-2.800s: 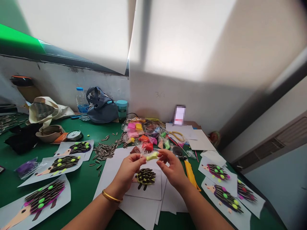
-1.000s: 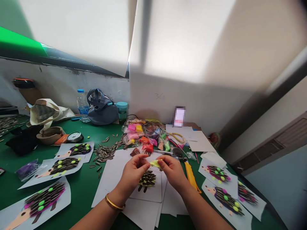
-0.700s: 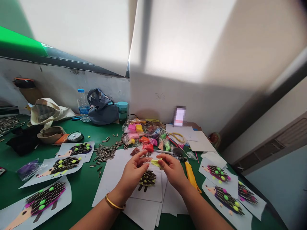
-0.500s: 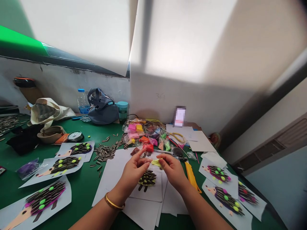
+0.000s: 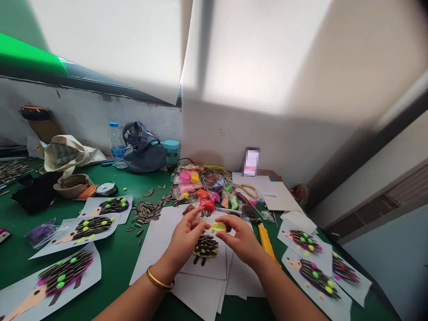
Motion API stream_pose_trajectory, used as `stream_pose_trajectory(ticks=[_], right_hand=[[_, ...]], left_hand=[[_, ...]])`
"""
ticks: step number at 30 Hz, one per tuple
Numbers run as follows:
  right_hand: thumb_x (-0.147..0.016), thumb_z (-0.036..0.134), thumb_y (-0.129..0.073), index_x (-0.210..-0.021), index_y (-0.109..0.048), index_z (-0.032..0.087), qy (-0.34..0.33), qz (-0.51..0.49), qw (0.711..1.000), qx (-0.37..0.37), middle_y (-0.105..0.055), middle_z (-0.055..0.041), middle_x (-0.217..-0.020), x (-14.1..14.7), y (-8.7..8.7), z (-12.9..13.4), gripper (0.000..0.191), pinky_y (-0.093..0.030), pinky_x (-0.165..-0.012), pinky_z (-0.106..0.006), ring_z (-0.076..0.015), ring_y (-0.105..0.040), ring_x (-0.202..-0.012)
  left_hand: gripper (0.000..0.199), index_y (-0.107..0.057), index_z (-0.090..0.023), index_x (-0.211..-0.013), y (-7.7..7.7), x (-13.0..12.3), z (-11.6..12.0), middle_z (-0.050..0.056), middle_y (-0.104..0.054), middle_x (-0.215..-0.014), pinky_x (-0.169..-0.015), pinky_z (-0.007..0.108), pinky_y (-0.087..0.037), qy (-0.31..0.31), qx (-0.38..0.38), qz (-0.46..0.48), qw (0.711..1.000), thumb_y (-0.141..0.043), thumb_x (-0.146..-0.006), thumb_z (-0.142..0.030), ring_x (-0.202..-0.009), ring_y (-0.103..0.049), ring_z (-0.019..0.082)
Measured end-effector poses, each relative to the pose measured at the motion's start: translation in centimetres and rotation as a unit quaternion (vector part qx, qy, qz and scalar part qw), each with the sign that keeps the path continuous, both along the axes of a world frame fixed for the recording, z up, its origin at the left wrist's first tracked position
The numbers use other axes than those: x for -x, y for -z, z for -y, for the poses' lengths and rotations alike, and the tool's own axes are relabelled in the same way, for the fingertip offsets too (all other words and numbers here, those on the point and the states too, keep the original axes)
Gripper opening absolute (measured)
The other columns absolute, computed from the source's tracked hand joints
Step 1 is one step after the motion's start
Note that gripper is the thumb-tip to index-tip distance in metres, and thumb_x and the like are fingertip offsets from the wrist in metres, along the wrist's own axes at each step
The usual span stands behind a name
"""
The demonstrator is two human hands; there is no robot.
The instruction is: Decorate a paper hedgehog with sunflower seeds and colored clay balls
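Holding: both hands meet above the sheet in front, and a small lump of yellow-green clay (image 5: 218, 227) sits between them.
Left hand: the left hand (image 5: 185, 240), with a gold bangle (image 5: 159, 281) on its wrist, has thumb and forefinger pinched at the near end of the lump; the other fingers are curled loosely.
Right hand: the right hand (image 5: 242, 238) is closed on the lump from the far side, thumb and fingers pressed to it.
Clay: held in the air just above the unfinished hedgehog (image 5: 205, 246), not touching it.
Piece in work: a hedgehog body of sunflower seeds on a white sheet (image 5: 214, 266), with dark legs below; no coloured dots show on it and I cannot make out a face.
Done so far, as I judge it: the seed spines of this one look laid; the dots are left to add.
Finished pieces: three hedgehogs with yellow-green dots lie to the left, the nearest one (image 5: 63, 274) at the edge of view, and more with dots lie to the right (image 5: 312, 274).
Supplies: loose sunflower seeds (image 5: 147, 211) lie just beyond the sheets, and packets of coloured clay (image 5: 197, 185) are heaped behind the hands.
Surface: the green surface (image 5: 117, 254) also carries a yellow tool (image 5: 266, 243) beside the right hand, a water bottle (image 5: 115, 140) and a grey bag (image 5: 142, 149) at the wall.
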State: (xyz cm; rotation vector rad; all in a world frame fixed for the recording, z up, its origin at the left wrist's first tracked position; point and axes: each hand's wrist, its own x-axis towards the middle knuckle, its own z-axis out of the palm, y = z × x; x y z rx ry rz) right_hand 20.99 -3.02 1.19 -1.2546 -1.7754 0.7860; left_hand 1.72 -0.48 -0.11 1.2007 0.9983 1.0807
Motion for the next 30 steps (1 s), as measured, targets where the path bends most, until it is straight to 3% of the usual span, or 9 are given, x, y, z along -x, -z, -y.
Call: stream_pose_trajectory(ticks=[3, 6, 10, 16, 20, 25, 30], right_hand=[[-0.082, 0.031, -0.068, -0.106, -0.068, 0.022, 0.007, -0.001, 1.0, 0.007, -0.067, -0.0059, -0.102, 0.1, -0.1, 0.0, 0.026, -0.047, -0.078, -0.033, -0.0192, -0.057, -0.087], [-0.08, 0.03, -0.07, -0.117, -0.064, 0.021, 0.016, -0.017, 0.999, 0.026, -0.064, -0.0057, -0.103, 0.2, 0.1, -0.1, 0.039, -0.047, -0.078, -0.033, -0.0181, -0.055, -0.085], [-0.082, 0.032, -0.066, -0.128, -0.057, 0.022, 0.03, -0.061, 0.996, 0.052, -0.059, -0.0019, -0.09, 0.3, 0.8, -0.3, 0.047, -0.046, -0.075, -0.032, -0.0166, -0.053, -0.08], [-0.079, 0.029, -0.065, -0.122, -0.059, 0.022, 0.039, -0.117, 0.989, 0.081, -0.055, 0.0003, -0.084, 0.6, 0.9, -0.4, 0.045, -0.045, -0.073, -0.031, -0.0159, -0.052, -0.078], [-0.079, 0.027, -0.064, -0.119, -0.06, 0.021, 0.041, -0.083, 0.991, 0.092, -0.058, -0.001, -0.087, 0.9, 0.0, -0.1, 0.041, -0.046, -0.073, -0.03, -0.0159, -0.053, -0.078], [-0.077, 0.025, -0.064, -0.12, -0.061, 0.021, 0.041, -0.055, 0.993, 0.094, -0.063, -0.0034, -0.096, 0.9, -0.6, 0.2, 0.043, -0.046, -0.074, -0.03, -0.0163, -0.055, -0.08], [-0.086, 0.038, -0.058, -0.098, -0.065, 0.019, 0.031, -0.075, 0.993, 0.08, -0.065, -0.0041, -0.092, 0.6, -0.1, -0.1, 0.023, -0.044, -0.068, -0.028, -0.0166, -0.055, -0.078]], left_hand=[[0.058, -0.053, -0.017, -0.131, -0.3, -0.2, 0.2, 0.007, -0.074, -0.087, -0.082, 0.032, -0.05, -0.003, 0.017, 0.018, 1.0, -0.068, -0.078, -0.034, -0.089, -0.069, 0.022], [0.062, -0.051, -0.018, -0.133, -0.8, -0.3, 0.6, 0.01, -0.074, -0.1, -0.081, 0.033, -0.051, -0.008, 0.044, 0.06, 0.997, -0.07, -0.076, -0.034, -0.09, -0.069, 0.022], [0.067, -0.048, -0.022, -0.139, -1.3, -0.5, 1.0, 0.011, -0.072, -0.111, -0.081, 0.032, -0.05, -0.01, 0.041, 0.088, 0.995, -0.07, -0.076, -0.029, -0.092, -0.068, 0.021], [0.053, -0.061, -0.021, -0.127, -1.4, -0.6, 1.1, 0.008, -0.074, -0.104, -0.081, 0.029, -0.049, -0.045, 0.016, 0.068, 0.996, -0.069, -0.074, -0.026, -0.093, -0.065, 0.02], [0.052, -0.061, -0.019, -0.123, -1.6, -0.6, 1.1, 0.008, -0.074, -0.101, -0.077, 0.029, -0.05, -0.065, 0.076, 0.102, 0.99, -0.07, -0.072, -0.023, -0.085, -0.066, 0.018], [0.065, -0.052, -0.023, -0.132, -1.8, -0.4, 0.9, 0.008, -0.073, -0.106, -0.073, 0.028, -0.051, -0.007, 0.128, 0.15, 0.98, -0.07, -0.069, -0.015, -0.08, -0.067, 0.017], [0.081, -0.041, -0.023, -0.144, -1.4, -0.5, 1.1, 0.01, -0.072, -0.109, -0.083, 0.029, -0.05, 0.04, 0.089, 0.139, 0.986, -0.074, -0.071, -0.017, -0.092, -0.068, 0.019]])
